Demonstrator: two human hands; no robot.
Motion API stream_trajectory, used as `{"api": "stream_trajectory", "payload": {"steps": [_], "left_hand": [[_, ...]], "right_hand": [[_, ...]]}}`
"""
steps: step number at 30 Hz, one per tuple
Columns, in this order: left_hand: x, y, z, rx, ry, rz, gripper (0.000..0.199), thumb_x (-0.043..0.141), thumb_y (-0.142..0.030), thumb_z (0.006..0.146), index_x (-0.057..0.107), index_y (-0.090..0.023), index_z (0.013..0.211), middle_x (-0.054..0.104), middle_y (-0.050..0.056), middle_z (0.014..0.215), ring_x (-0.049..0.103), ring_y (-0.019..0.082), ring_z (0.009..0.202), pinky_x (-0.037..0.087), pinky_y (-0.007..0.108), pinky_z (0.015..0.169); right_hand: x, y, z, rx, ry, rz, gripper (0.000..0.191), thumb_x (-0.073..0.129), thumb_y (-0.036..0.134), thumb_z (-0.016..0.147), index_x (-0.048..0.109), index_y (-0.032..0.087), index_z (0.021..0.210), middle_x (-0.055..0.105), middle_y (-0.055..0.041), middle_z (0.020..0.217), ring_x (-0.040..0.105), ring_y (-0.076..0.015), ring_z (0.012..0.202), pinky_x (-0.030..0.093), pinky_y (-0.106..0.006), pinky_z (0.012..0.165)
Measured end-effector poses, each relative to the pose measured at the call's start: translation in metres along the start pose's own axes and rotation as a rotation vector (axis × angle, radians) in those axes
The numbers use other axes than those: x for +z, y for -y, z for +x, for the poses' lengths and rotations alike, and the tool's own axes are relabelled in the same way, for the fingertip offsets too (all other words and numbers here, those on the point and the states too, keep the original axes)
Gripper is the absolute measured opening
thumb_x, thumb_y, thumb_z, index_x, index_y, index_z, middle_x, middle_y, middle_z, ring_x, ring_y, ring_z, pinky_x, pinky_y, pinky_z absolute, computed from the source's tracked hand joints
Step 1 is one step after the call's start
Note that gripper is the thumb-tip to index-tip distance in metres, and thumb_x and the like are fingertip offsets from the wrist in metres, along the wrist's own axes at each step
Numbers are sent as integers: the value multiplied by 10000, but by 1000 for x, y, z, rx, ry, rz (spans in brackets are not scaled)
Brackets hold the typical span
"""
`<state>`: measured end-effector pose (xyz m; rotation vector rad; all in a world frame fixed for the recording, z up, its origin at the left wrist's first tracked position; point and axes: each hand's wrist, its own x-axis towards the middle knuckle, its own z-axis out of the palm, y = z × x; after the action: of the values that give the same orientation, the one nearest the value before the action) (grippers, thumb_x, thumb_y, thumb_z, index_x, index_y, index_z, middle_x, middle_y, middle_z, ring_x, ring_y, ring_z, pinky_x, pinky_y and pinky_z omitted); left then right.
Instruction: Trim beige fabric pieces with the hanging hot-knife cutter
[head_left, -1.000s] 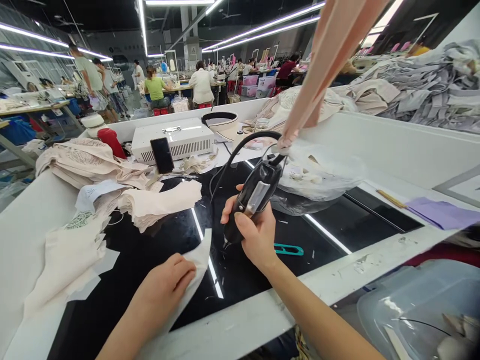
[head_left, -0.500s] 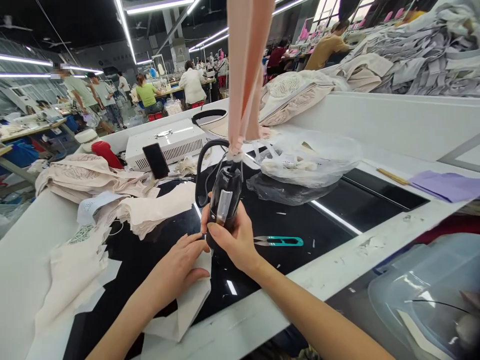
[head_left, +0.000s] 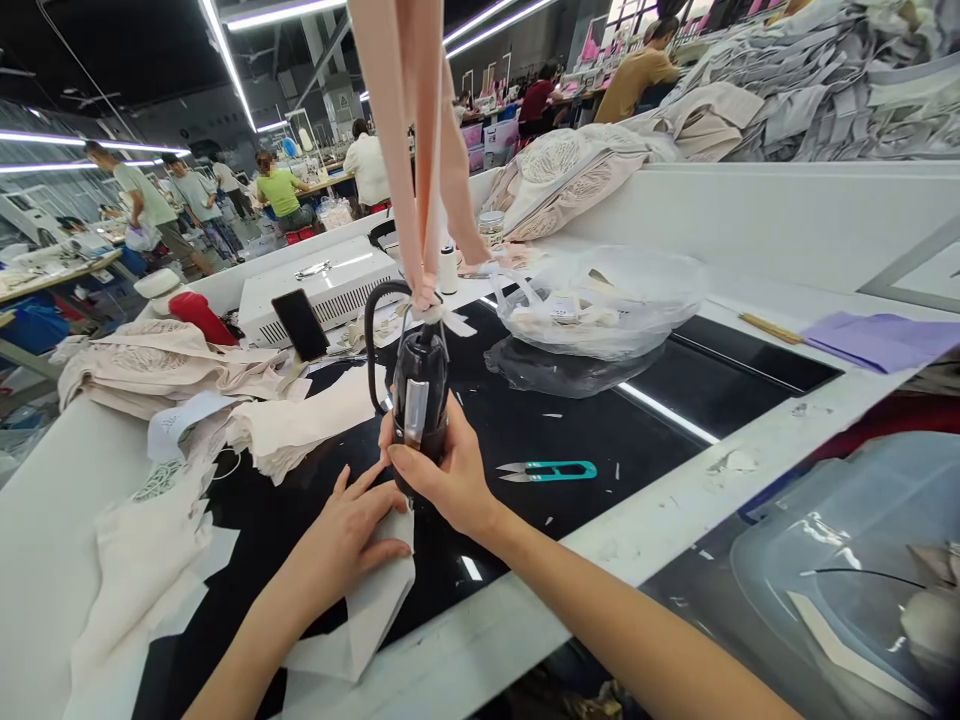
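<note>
My right hand (head_left: pixel 442 475) is wrapped round a black corded hand tool (head_left: pixel 420 390), held upright with a shiny metal plate on its side. A pink fabric strap (head_left: pixel 418 150) is tied to the tool's top and runs up out of view. The tool's lower tip is mostly hidden beside my fingers. With fingers spread, my left hand (head_left: pixel 360 530) lies flat on a pale fabric piece (head_left: pixel 382 590) on the black glossy work surface (head_left: pixel 525 430). Just right of my right hand lies a pair of teal-handled thread snips (head_left: pixel 551 470).
A clear plastic bag (head_left: pixel 615 300) of pale pieces lies behind the snips. Pale fabric pieces (head_left: pixel 315 410) are heaped at left, near a phone (head_left: pixel 300 325) leaning on a white vented box (head_left: pixel 322 285). Purple cloth (head_left: pixel 877 340) sits at right. People work at machines beyond.
The whole view has shifted, so the tool and strap appear further left. My left hand's fingers are spread wider. My right hand keeps hold of the tool.
</note>
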<state>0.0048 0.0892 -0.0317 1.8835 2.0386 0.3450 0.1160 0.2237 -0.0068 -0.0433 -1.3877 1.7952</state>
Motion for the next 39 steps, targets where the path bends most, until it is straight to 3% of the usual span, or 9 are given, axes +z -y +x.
{"api": "stream_trajectory", "payload": {"steps": [8,15,20,30,35,37,39], "left_hand": [[2,2,-1,13,-26,-2,234,709,-203,919,602,-258,1120,676,27,1225,467,309,1416,175,723,1198],[3,3,1,27,-26,8,283,744,-205,896,612,-244,1143,585,76,1440,400,302,1467,202,715,1196],[3,5,1,56,-50,-4,358,767,-216,882,608,-245,1202,592,84,1435,408,292,1465,193,685,1216],[6,10,2,58,-30,-4,609,780,-295,888,505,-260,1430,573,119,1465,394,342,1471,180,731,1193],[6,2,-3,61,-101,56,665,814,-262,854,483,-264,1431,537,120,1496,426,346,1449,283,697,1183],[11,-6,-12,16,-219,102,513,792,-232,871,550,-229,1323,591,119,1411,528,326,1356,413,613,1145],[20,-16,-24,-48,-341,171,288,706,-220,937,592,-203,1201,652,108,1247,644,289,1161,556,505,1007]], "right_hand": [[-2,-3,-2,-10,-19,-54,281,735,387,823,517,245,928,575,27,764,543,-134,619,495,-275,545],[1,1,-12,21,-4,26,389,774,522,793,559,249,968,622,-16,839,571,-166,701,526,-295,545],[3,2,-15,41,-21,-7,371,808,488,774,578,253,947,600,-15,835,564,-172,725,508,-273,523],[5,5,-23,49,29,7,365,764,495,807,557,250,981,618,-5,854,610,-181,741,554,-375,757],[2,5,-24,45,10,-45,354,781,470,797,557,251,962,612,0,853,588,-173,740,532,-354,734],[1,7,-24,46,23,-31,357,770,489,808,552,250,958,617,1,841,584,-164,706,529,-335,688],[0,10,-23,48,46,-9,370,768,505,813,540,249,951,628,2,821,576,-152,659,517,-311,624]]}}
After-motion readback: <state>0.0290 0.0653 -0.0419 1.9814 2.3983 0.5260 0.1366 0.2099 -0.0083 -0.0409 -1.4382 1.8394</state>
